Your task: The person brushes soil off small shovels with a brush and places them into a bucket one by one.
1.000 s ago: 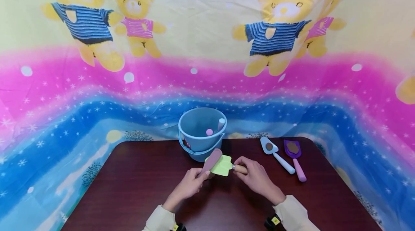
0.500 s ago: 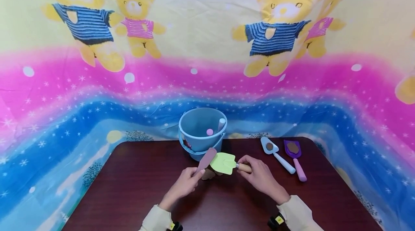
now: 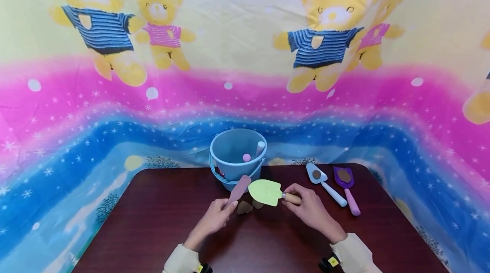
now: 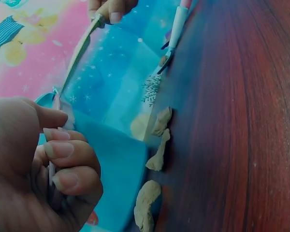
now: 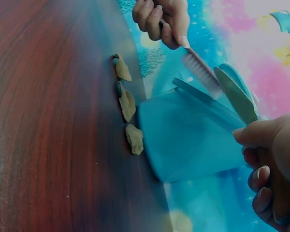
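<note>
- Currently, the mauve brush (image 3: 239, 190) is gripped by its handle in the left hand (image 3: 214, 215); the fingers are curled in and the thumb is laid against the handle; the bristled end is pointed up and away from the person.
- The light green trowel (image 3: 266, 192) is held by its wooden handle in the right hand (image 3: 308, 207); the handle is pinched by the thumb, with the fingers bent beneath it; the blade is turned toward the brush.
- Brush and trowel are held above the dark wooden table (image 3: 160, 213), in front of the blue bucket (image 3: 237, 171); their tips are brought close together; whether they are touching cannot be told.
- Three brown clay-like pieces (image 3: 244, 208) are seen in a row on the table, just in front of the bucket and below the two tools; neither hand is laid on them.
- Inside the bucket, a white-ended stick (image 3: 260, 146) is leaned near the right side of the rim; a pink round end (image 3: 246, 157) is seen beside it.
- To the right of the right hand, a pale blue scoop (image 3: 328, 188) and a purple scoop (image 3: 349, 196) with a pink handle are laid side by side; a brown lump is borne by each.
- Behind everything, a bear-printed cloth (image 3: 229, 52) is hung.
</note>
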Action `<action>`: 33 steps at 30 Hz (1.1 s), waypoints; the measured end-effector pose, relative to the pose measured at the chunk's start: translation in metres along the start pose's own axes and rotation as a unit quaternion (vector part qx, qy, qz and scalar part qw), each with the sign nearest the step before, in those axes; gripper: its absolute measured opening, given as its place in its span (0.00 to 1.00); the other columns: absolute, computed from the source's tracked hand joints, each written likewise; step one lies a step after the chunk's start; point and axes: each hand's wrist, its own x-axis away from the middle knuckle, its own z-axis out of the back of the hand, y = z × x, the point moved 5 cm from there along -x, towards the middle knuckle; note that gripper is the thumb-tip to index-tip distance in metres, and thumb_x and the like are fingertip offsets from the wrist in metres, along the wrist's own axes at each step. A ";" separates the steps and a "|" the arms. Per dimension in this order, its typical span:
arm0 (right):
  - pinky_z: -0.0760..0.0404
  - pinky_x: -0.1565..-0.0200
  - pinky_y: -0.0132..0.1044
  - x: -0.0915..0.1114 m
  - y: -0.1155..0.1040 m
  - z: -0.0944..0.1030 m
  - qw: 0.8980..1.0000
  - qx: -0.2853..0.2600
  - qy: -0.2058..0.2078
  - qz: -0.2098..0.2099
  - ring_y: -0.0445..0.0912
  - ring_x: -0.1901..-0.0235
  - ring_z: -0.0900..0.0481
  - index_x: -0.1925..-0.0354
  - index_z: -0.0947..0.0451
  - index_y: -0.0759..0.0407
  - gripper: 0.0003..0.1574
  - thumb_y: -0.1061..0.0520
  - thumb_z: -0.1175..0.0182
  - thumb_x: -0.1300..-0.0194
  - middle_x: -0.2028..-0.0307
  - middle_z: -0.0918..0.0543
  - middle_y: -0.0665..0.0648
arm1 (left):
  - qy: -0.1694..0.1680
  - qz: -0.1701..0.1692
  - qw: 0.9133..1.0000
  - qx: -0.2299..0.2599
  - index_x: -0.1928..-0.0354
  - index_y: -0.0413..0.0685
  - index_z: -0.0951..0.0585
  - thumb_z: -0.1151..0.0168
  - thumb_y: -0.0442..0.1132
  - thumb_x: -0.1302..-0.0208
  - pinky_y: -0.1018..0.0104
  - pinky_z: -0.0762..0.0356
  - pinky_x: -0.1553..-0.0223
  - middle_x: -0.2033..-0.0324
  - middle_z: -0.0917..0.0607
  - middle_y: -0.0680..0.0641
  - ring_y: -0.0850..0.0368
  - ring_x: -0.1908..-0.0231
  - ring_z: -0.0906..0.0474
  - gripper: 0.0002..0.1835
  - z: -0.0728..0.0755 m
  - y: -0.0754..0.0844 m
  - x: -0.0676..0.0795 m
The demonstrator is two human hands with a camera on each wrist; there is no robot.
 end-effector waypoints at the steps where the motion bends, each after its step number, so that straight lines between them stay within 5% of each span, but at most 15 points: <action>1: 0.22 0.63 0.34 0.000 -0.001 0.001 1.000 -0.010 -0.001 0.001 0.37 0.67 0.21 0.58 0.21 0.40 0.18 0.60 0.25 0.41 0.63 0.16 0.42 | 0.001 0.001 1.000 -0.005 0.58 0.28 0.23 0.47 0.51 0.21 0.70 0.34 0.82 0.83 0.31 0.53 0.61 0.85 0.36 0.26 0.001 -0.001 0.000; 15: 0.19 0.62 0.36 -0.017 -0.020 0.032 0.999 -0.028 0.043 0.014 0.41 0.64 0.17 0.56 0.20 0.45 0.16 0.57 0.26 0.39 0.62 0.14 0.46 | -0.006 0.017 1.000 0.006 0.54 0.31 0.21 0.46 0.52 0.22 0.69 0.35 0.83 0.83 0.30 0.53 0.60 0.85 0.36 0.25 0.003 -0.004 0.007; 27: 0.21 0.66 0.39 -0.070 -0.059 0.065 0.990 0.061 0.073 0.103 0.45 0.67 0.20 0.51 0.14 0.59 0.17 0.59 0.26 0.39 0.59 0.14 0.56 | -0.026 0.009 1.000 0.010 0.61 0.32 0.22 0.45 0.53 0.23 0.69 0.37 0.84 0.85 0.31 0.53 0.61 0.87 0.37 0.25 -0.001 0.001 0.009; 33: 0.20 0.68 0.39 -0.102 -0.070 0.061 0.991 0.070 0.058 0.103 0.46 0.67 0.19 0.50 0.14 0.59 0.16 0.57 0.28 0.37 0.58 0.15 0.58 | -0.031 0.005 0.999 0.008 0.58 0.30 0.21 0.46 0.52 0.22 0.70 0.37 0.84 0.84 0.30 0.53 0.62 0.86 0.36 0.26 -0.004 0.000 0.009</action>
